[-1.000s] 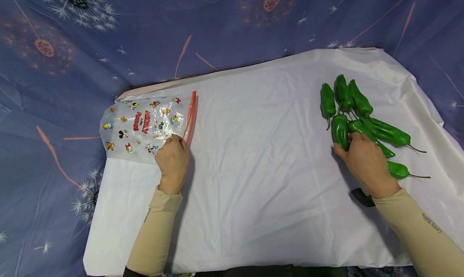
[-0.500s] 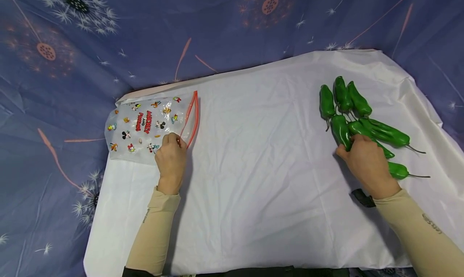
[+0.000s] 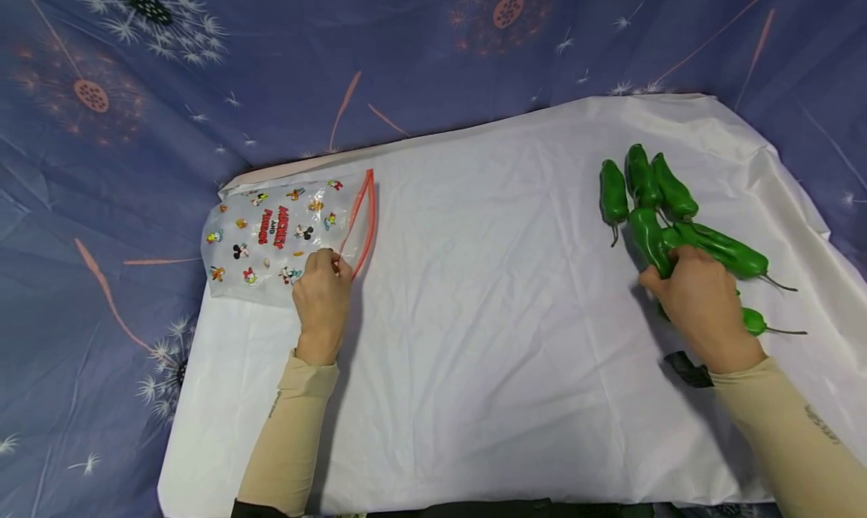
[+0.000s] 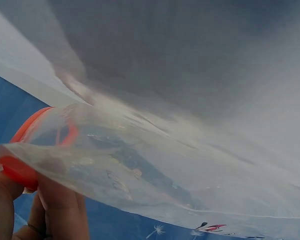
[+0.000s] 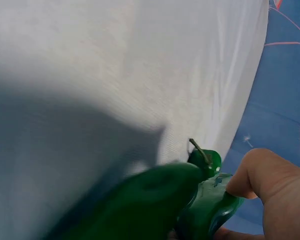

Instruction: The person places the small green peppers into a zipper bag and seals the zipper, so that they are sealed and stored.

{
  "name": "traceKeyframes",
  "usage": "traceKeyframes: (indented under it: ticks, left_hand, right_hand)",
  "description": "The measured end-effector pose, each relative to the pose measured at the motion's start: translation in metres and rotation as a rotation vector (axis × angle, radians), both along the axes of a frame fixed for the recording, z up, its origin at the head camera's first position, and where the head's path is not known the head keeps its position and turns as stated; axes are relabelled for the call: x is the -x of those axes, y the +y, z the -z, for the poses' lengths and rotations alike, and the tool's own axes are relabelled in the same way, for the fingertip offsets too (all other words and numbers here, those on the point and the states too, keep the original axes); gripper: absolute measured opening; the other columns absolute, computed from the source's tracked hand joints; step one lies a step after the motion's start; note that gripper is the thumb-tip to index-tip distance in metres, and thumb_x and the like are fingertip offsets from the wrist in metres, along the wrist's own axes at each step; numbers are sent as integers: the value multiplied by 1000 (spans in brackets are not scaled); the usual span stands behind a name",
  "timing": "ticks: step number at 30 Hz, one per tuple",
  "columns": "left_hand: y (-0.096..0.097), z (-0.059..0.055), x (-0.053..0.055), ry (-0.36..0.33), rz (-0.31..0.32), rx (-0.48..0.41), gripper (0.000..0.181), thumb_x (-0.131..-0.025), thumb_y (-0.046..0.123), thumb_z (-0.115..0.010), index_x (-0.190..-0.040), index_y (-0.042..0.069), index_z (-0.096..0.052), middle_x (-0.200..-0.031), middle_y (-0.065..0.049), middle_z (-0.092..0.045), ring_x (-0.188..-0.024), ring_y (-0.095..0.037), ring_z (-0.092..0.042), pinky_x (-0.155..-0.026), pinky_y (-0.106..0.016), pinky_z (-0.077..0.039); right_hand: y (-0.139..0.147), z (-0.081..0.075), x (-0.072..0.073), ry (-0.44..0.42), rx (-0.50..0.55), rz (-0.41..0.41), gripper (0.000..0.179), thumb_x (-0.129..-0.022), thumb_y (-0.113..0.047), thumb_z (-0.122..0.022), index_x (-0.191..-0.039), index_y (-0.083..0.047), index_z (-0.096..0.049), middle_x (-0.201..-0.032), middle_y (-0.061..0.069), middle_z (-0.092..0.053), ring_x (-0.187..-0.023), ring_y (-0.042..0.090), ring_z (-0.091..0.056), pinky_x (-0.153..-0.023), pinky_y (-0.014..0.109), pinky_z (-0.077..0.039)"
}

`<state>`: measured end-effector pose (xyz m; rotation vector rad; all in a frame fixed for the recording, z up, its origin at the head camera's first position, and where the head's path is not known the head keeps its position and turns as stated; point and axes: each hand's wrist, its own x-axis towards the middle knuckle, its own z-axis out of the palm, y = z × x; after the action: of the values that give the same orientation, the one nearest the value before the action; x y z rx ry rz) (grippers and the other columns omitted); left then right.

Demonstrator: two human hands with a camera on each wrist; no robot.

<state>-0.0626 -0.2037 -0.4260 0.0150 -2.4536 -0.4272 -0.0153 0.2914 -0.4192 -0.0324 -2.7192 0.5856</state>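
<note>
Blue curtain (image 3: pixel 433 59) printed with dandelions rises behind a bag (image 3: pixel 271 254), clear and patterned with cartoon figures, which serves to place everything else. White cloth (image 3: pixel 474 367) covers the worktop, whose left edge runs just beneath the bag's closed end. Red zip (image 3: pixel 372 220) strips line the bag's right end, and they stand apart, so the mouth is parted towards the right. At the bag's near corner, by the zip, the left hand (image 3: pixel 321 296) is nearly closed, pinching the plastic between thumb and fingers. Well to the right of the bag, the right hand (image 3: pixel 701 307) is partly closed on a green pepper (image 3: pixel 646 236), its thumb on one side and fingers on the other. Whether those fingers also touch the peppers beneath cannot be told. Three more peppers (image 3: pixel 612 190) lie just beyond the held one, all well right of the bag; others (image 3: pixel 738 254) lie farthest from it, partly hidden by the right hand. Tan sleeves (image 3: pixel 287 435) reach both wrists, and a black item (image 3: pixel 687 369) shows beside the right one, its nature unclear.
</note>
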Motion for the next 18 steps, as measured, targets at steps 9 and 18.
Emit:
traceKeyframes:
  ticks: [9,18]
  left_hand:
    - [4,-1,1,12,3,-11,5,-87,-2,-66,-83,-3,-63,-78,-20,-64,-55,-49,-60,-50,-60,-48]
    - [3,-3,0,-24,-3,-15,6,-89,1,-64,-85,-2,-65,-79,-20,-65,-54,-50,-59,-50,-60,-48]
  right_hand:
    - [-6,-17,9,16,25,-30,25,-85,-8,-69,-93,14,-60,-79,26,-54,-56,49,-57,-53,70,-44]
    - [-17,-35,24,70,21,-64,28,-84,-6,-69,-97,18,-62,-85,30,-59,-61,52,-59,-54,70,-45]
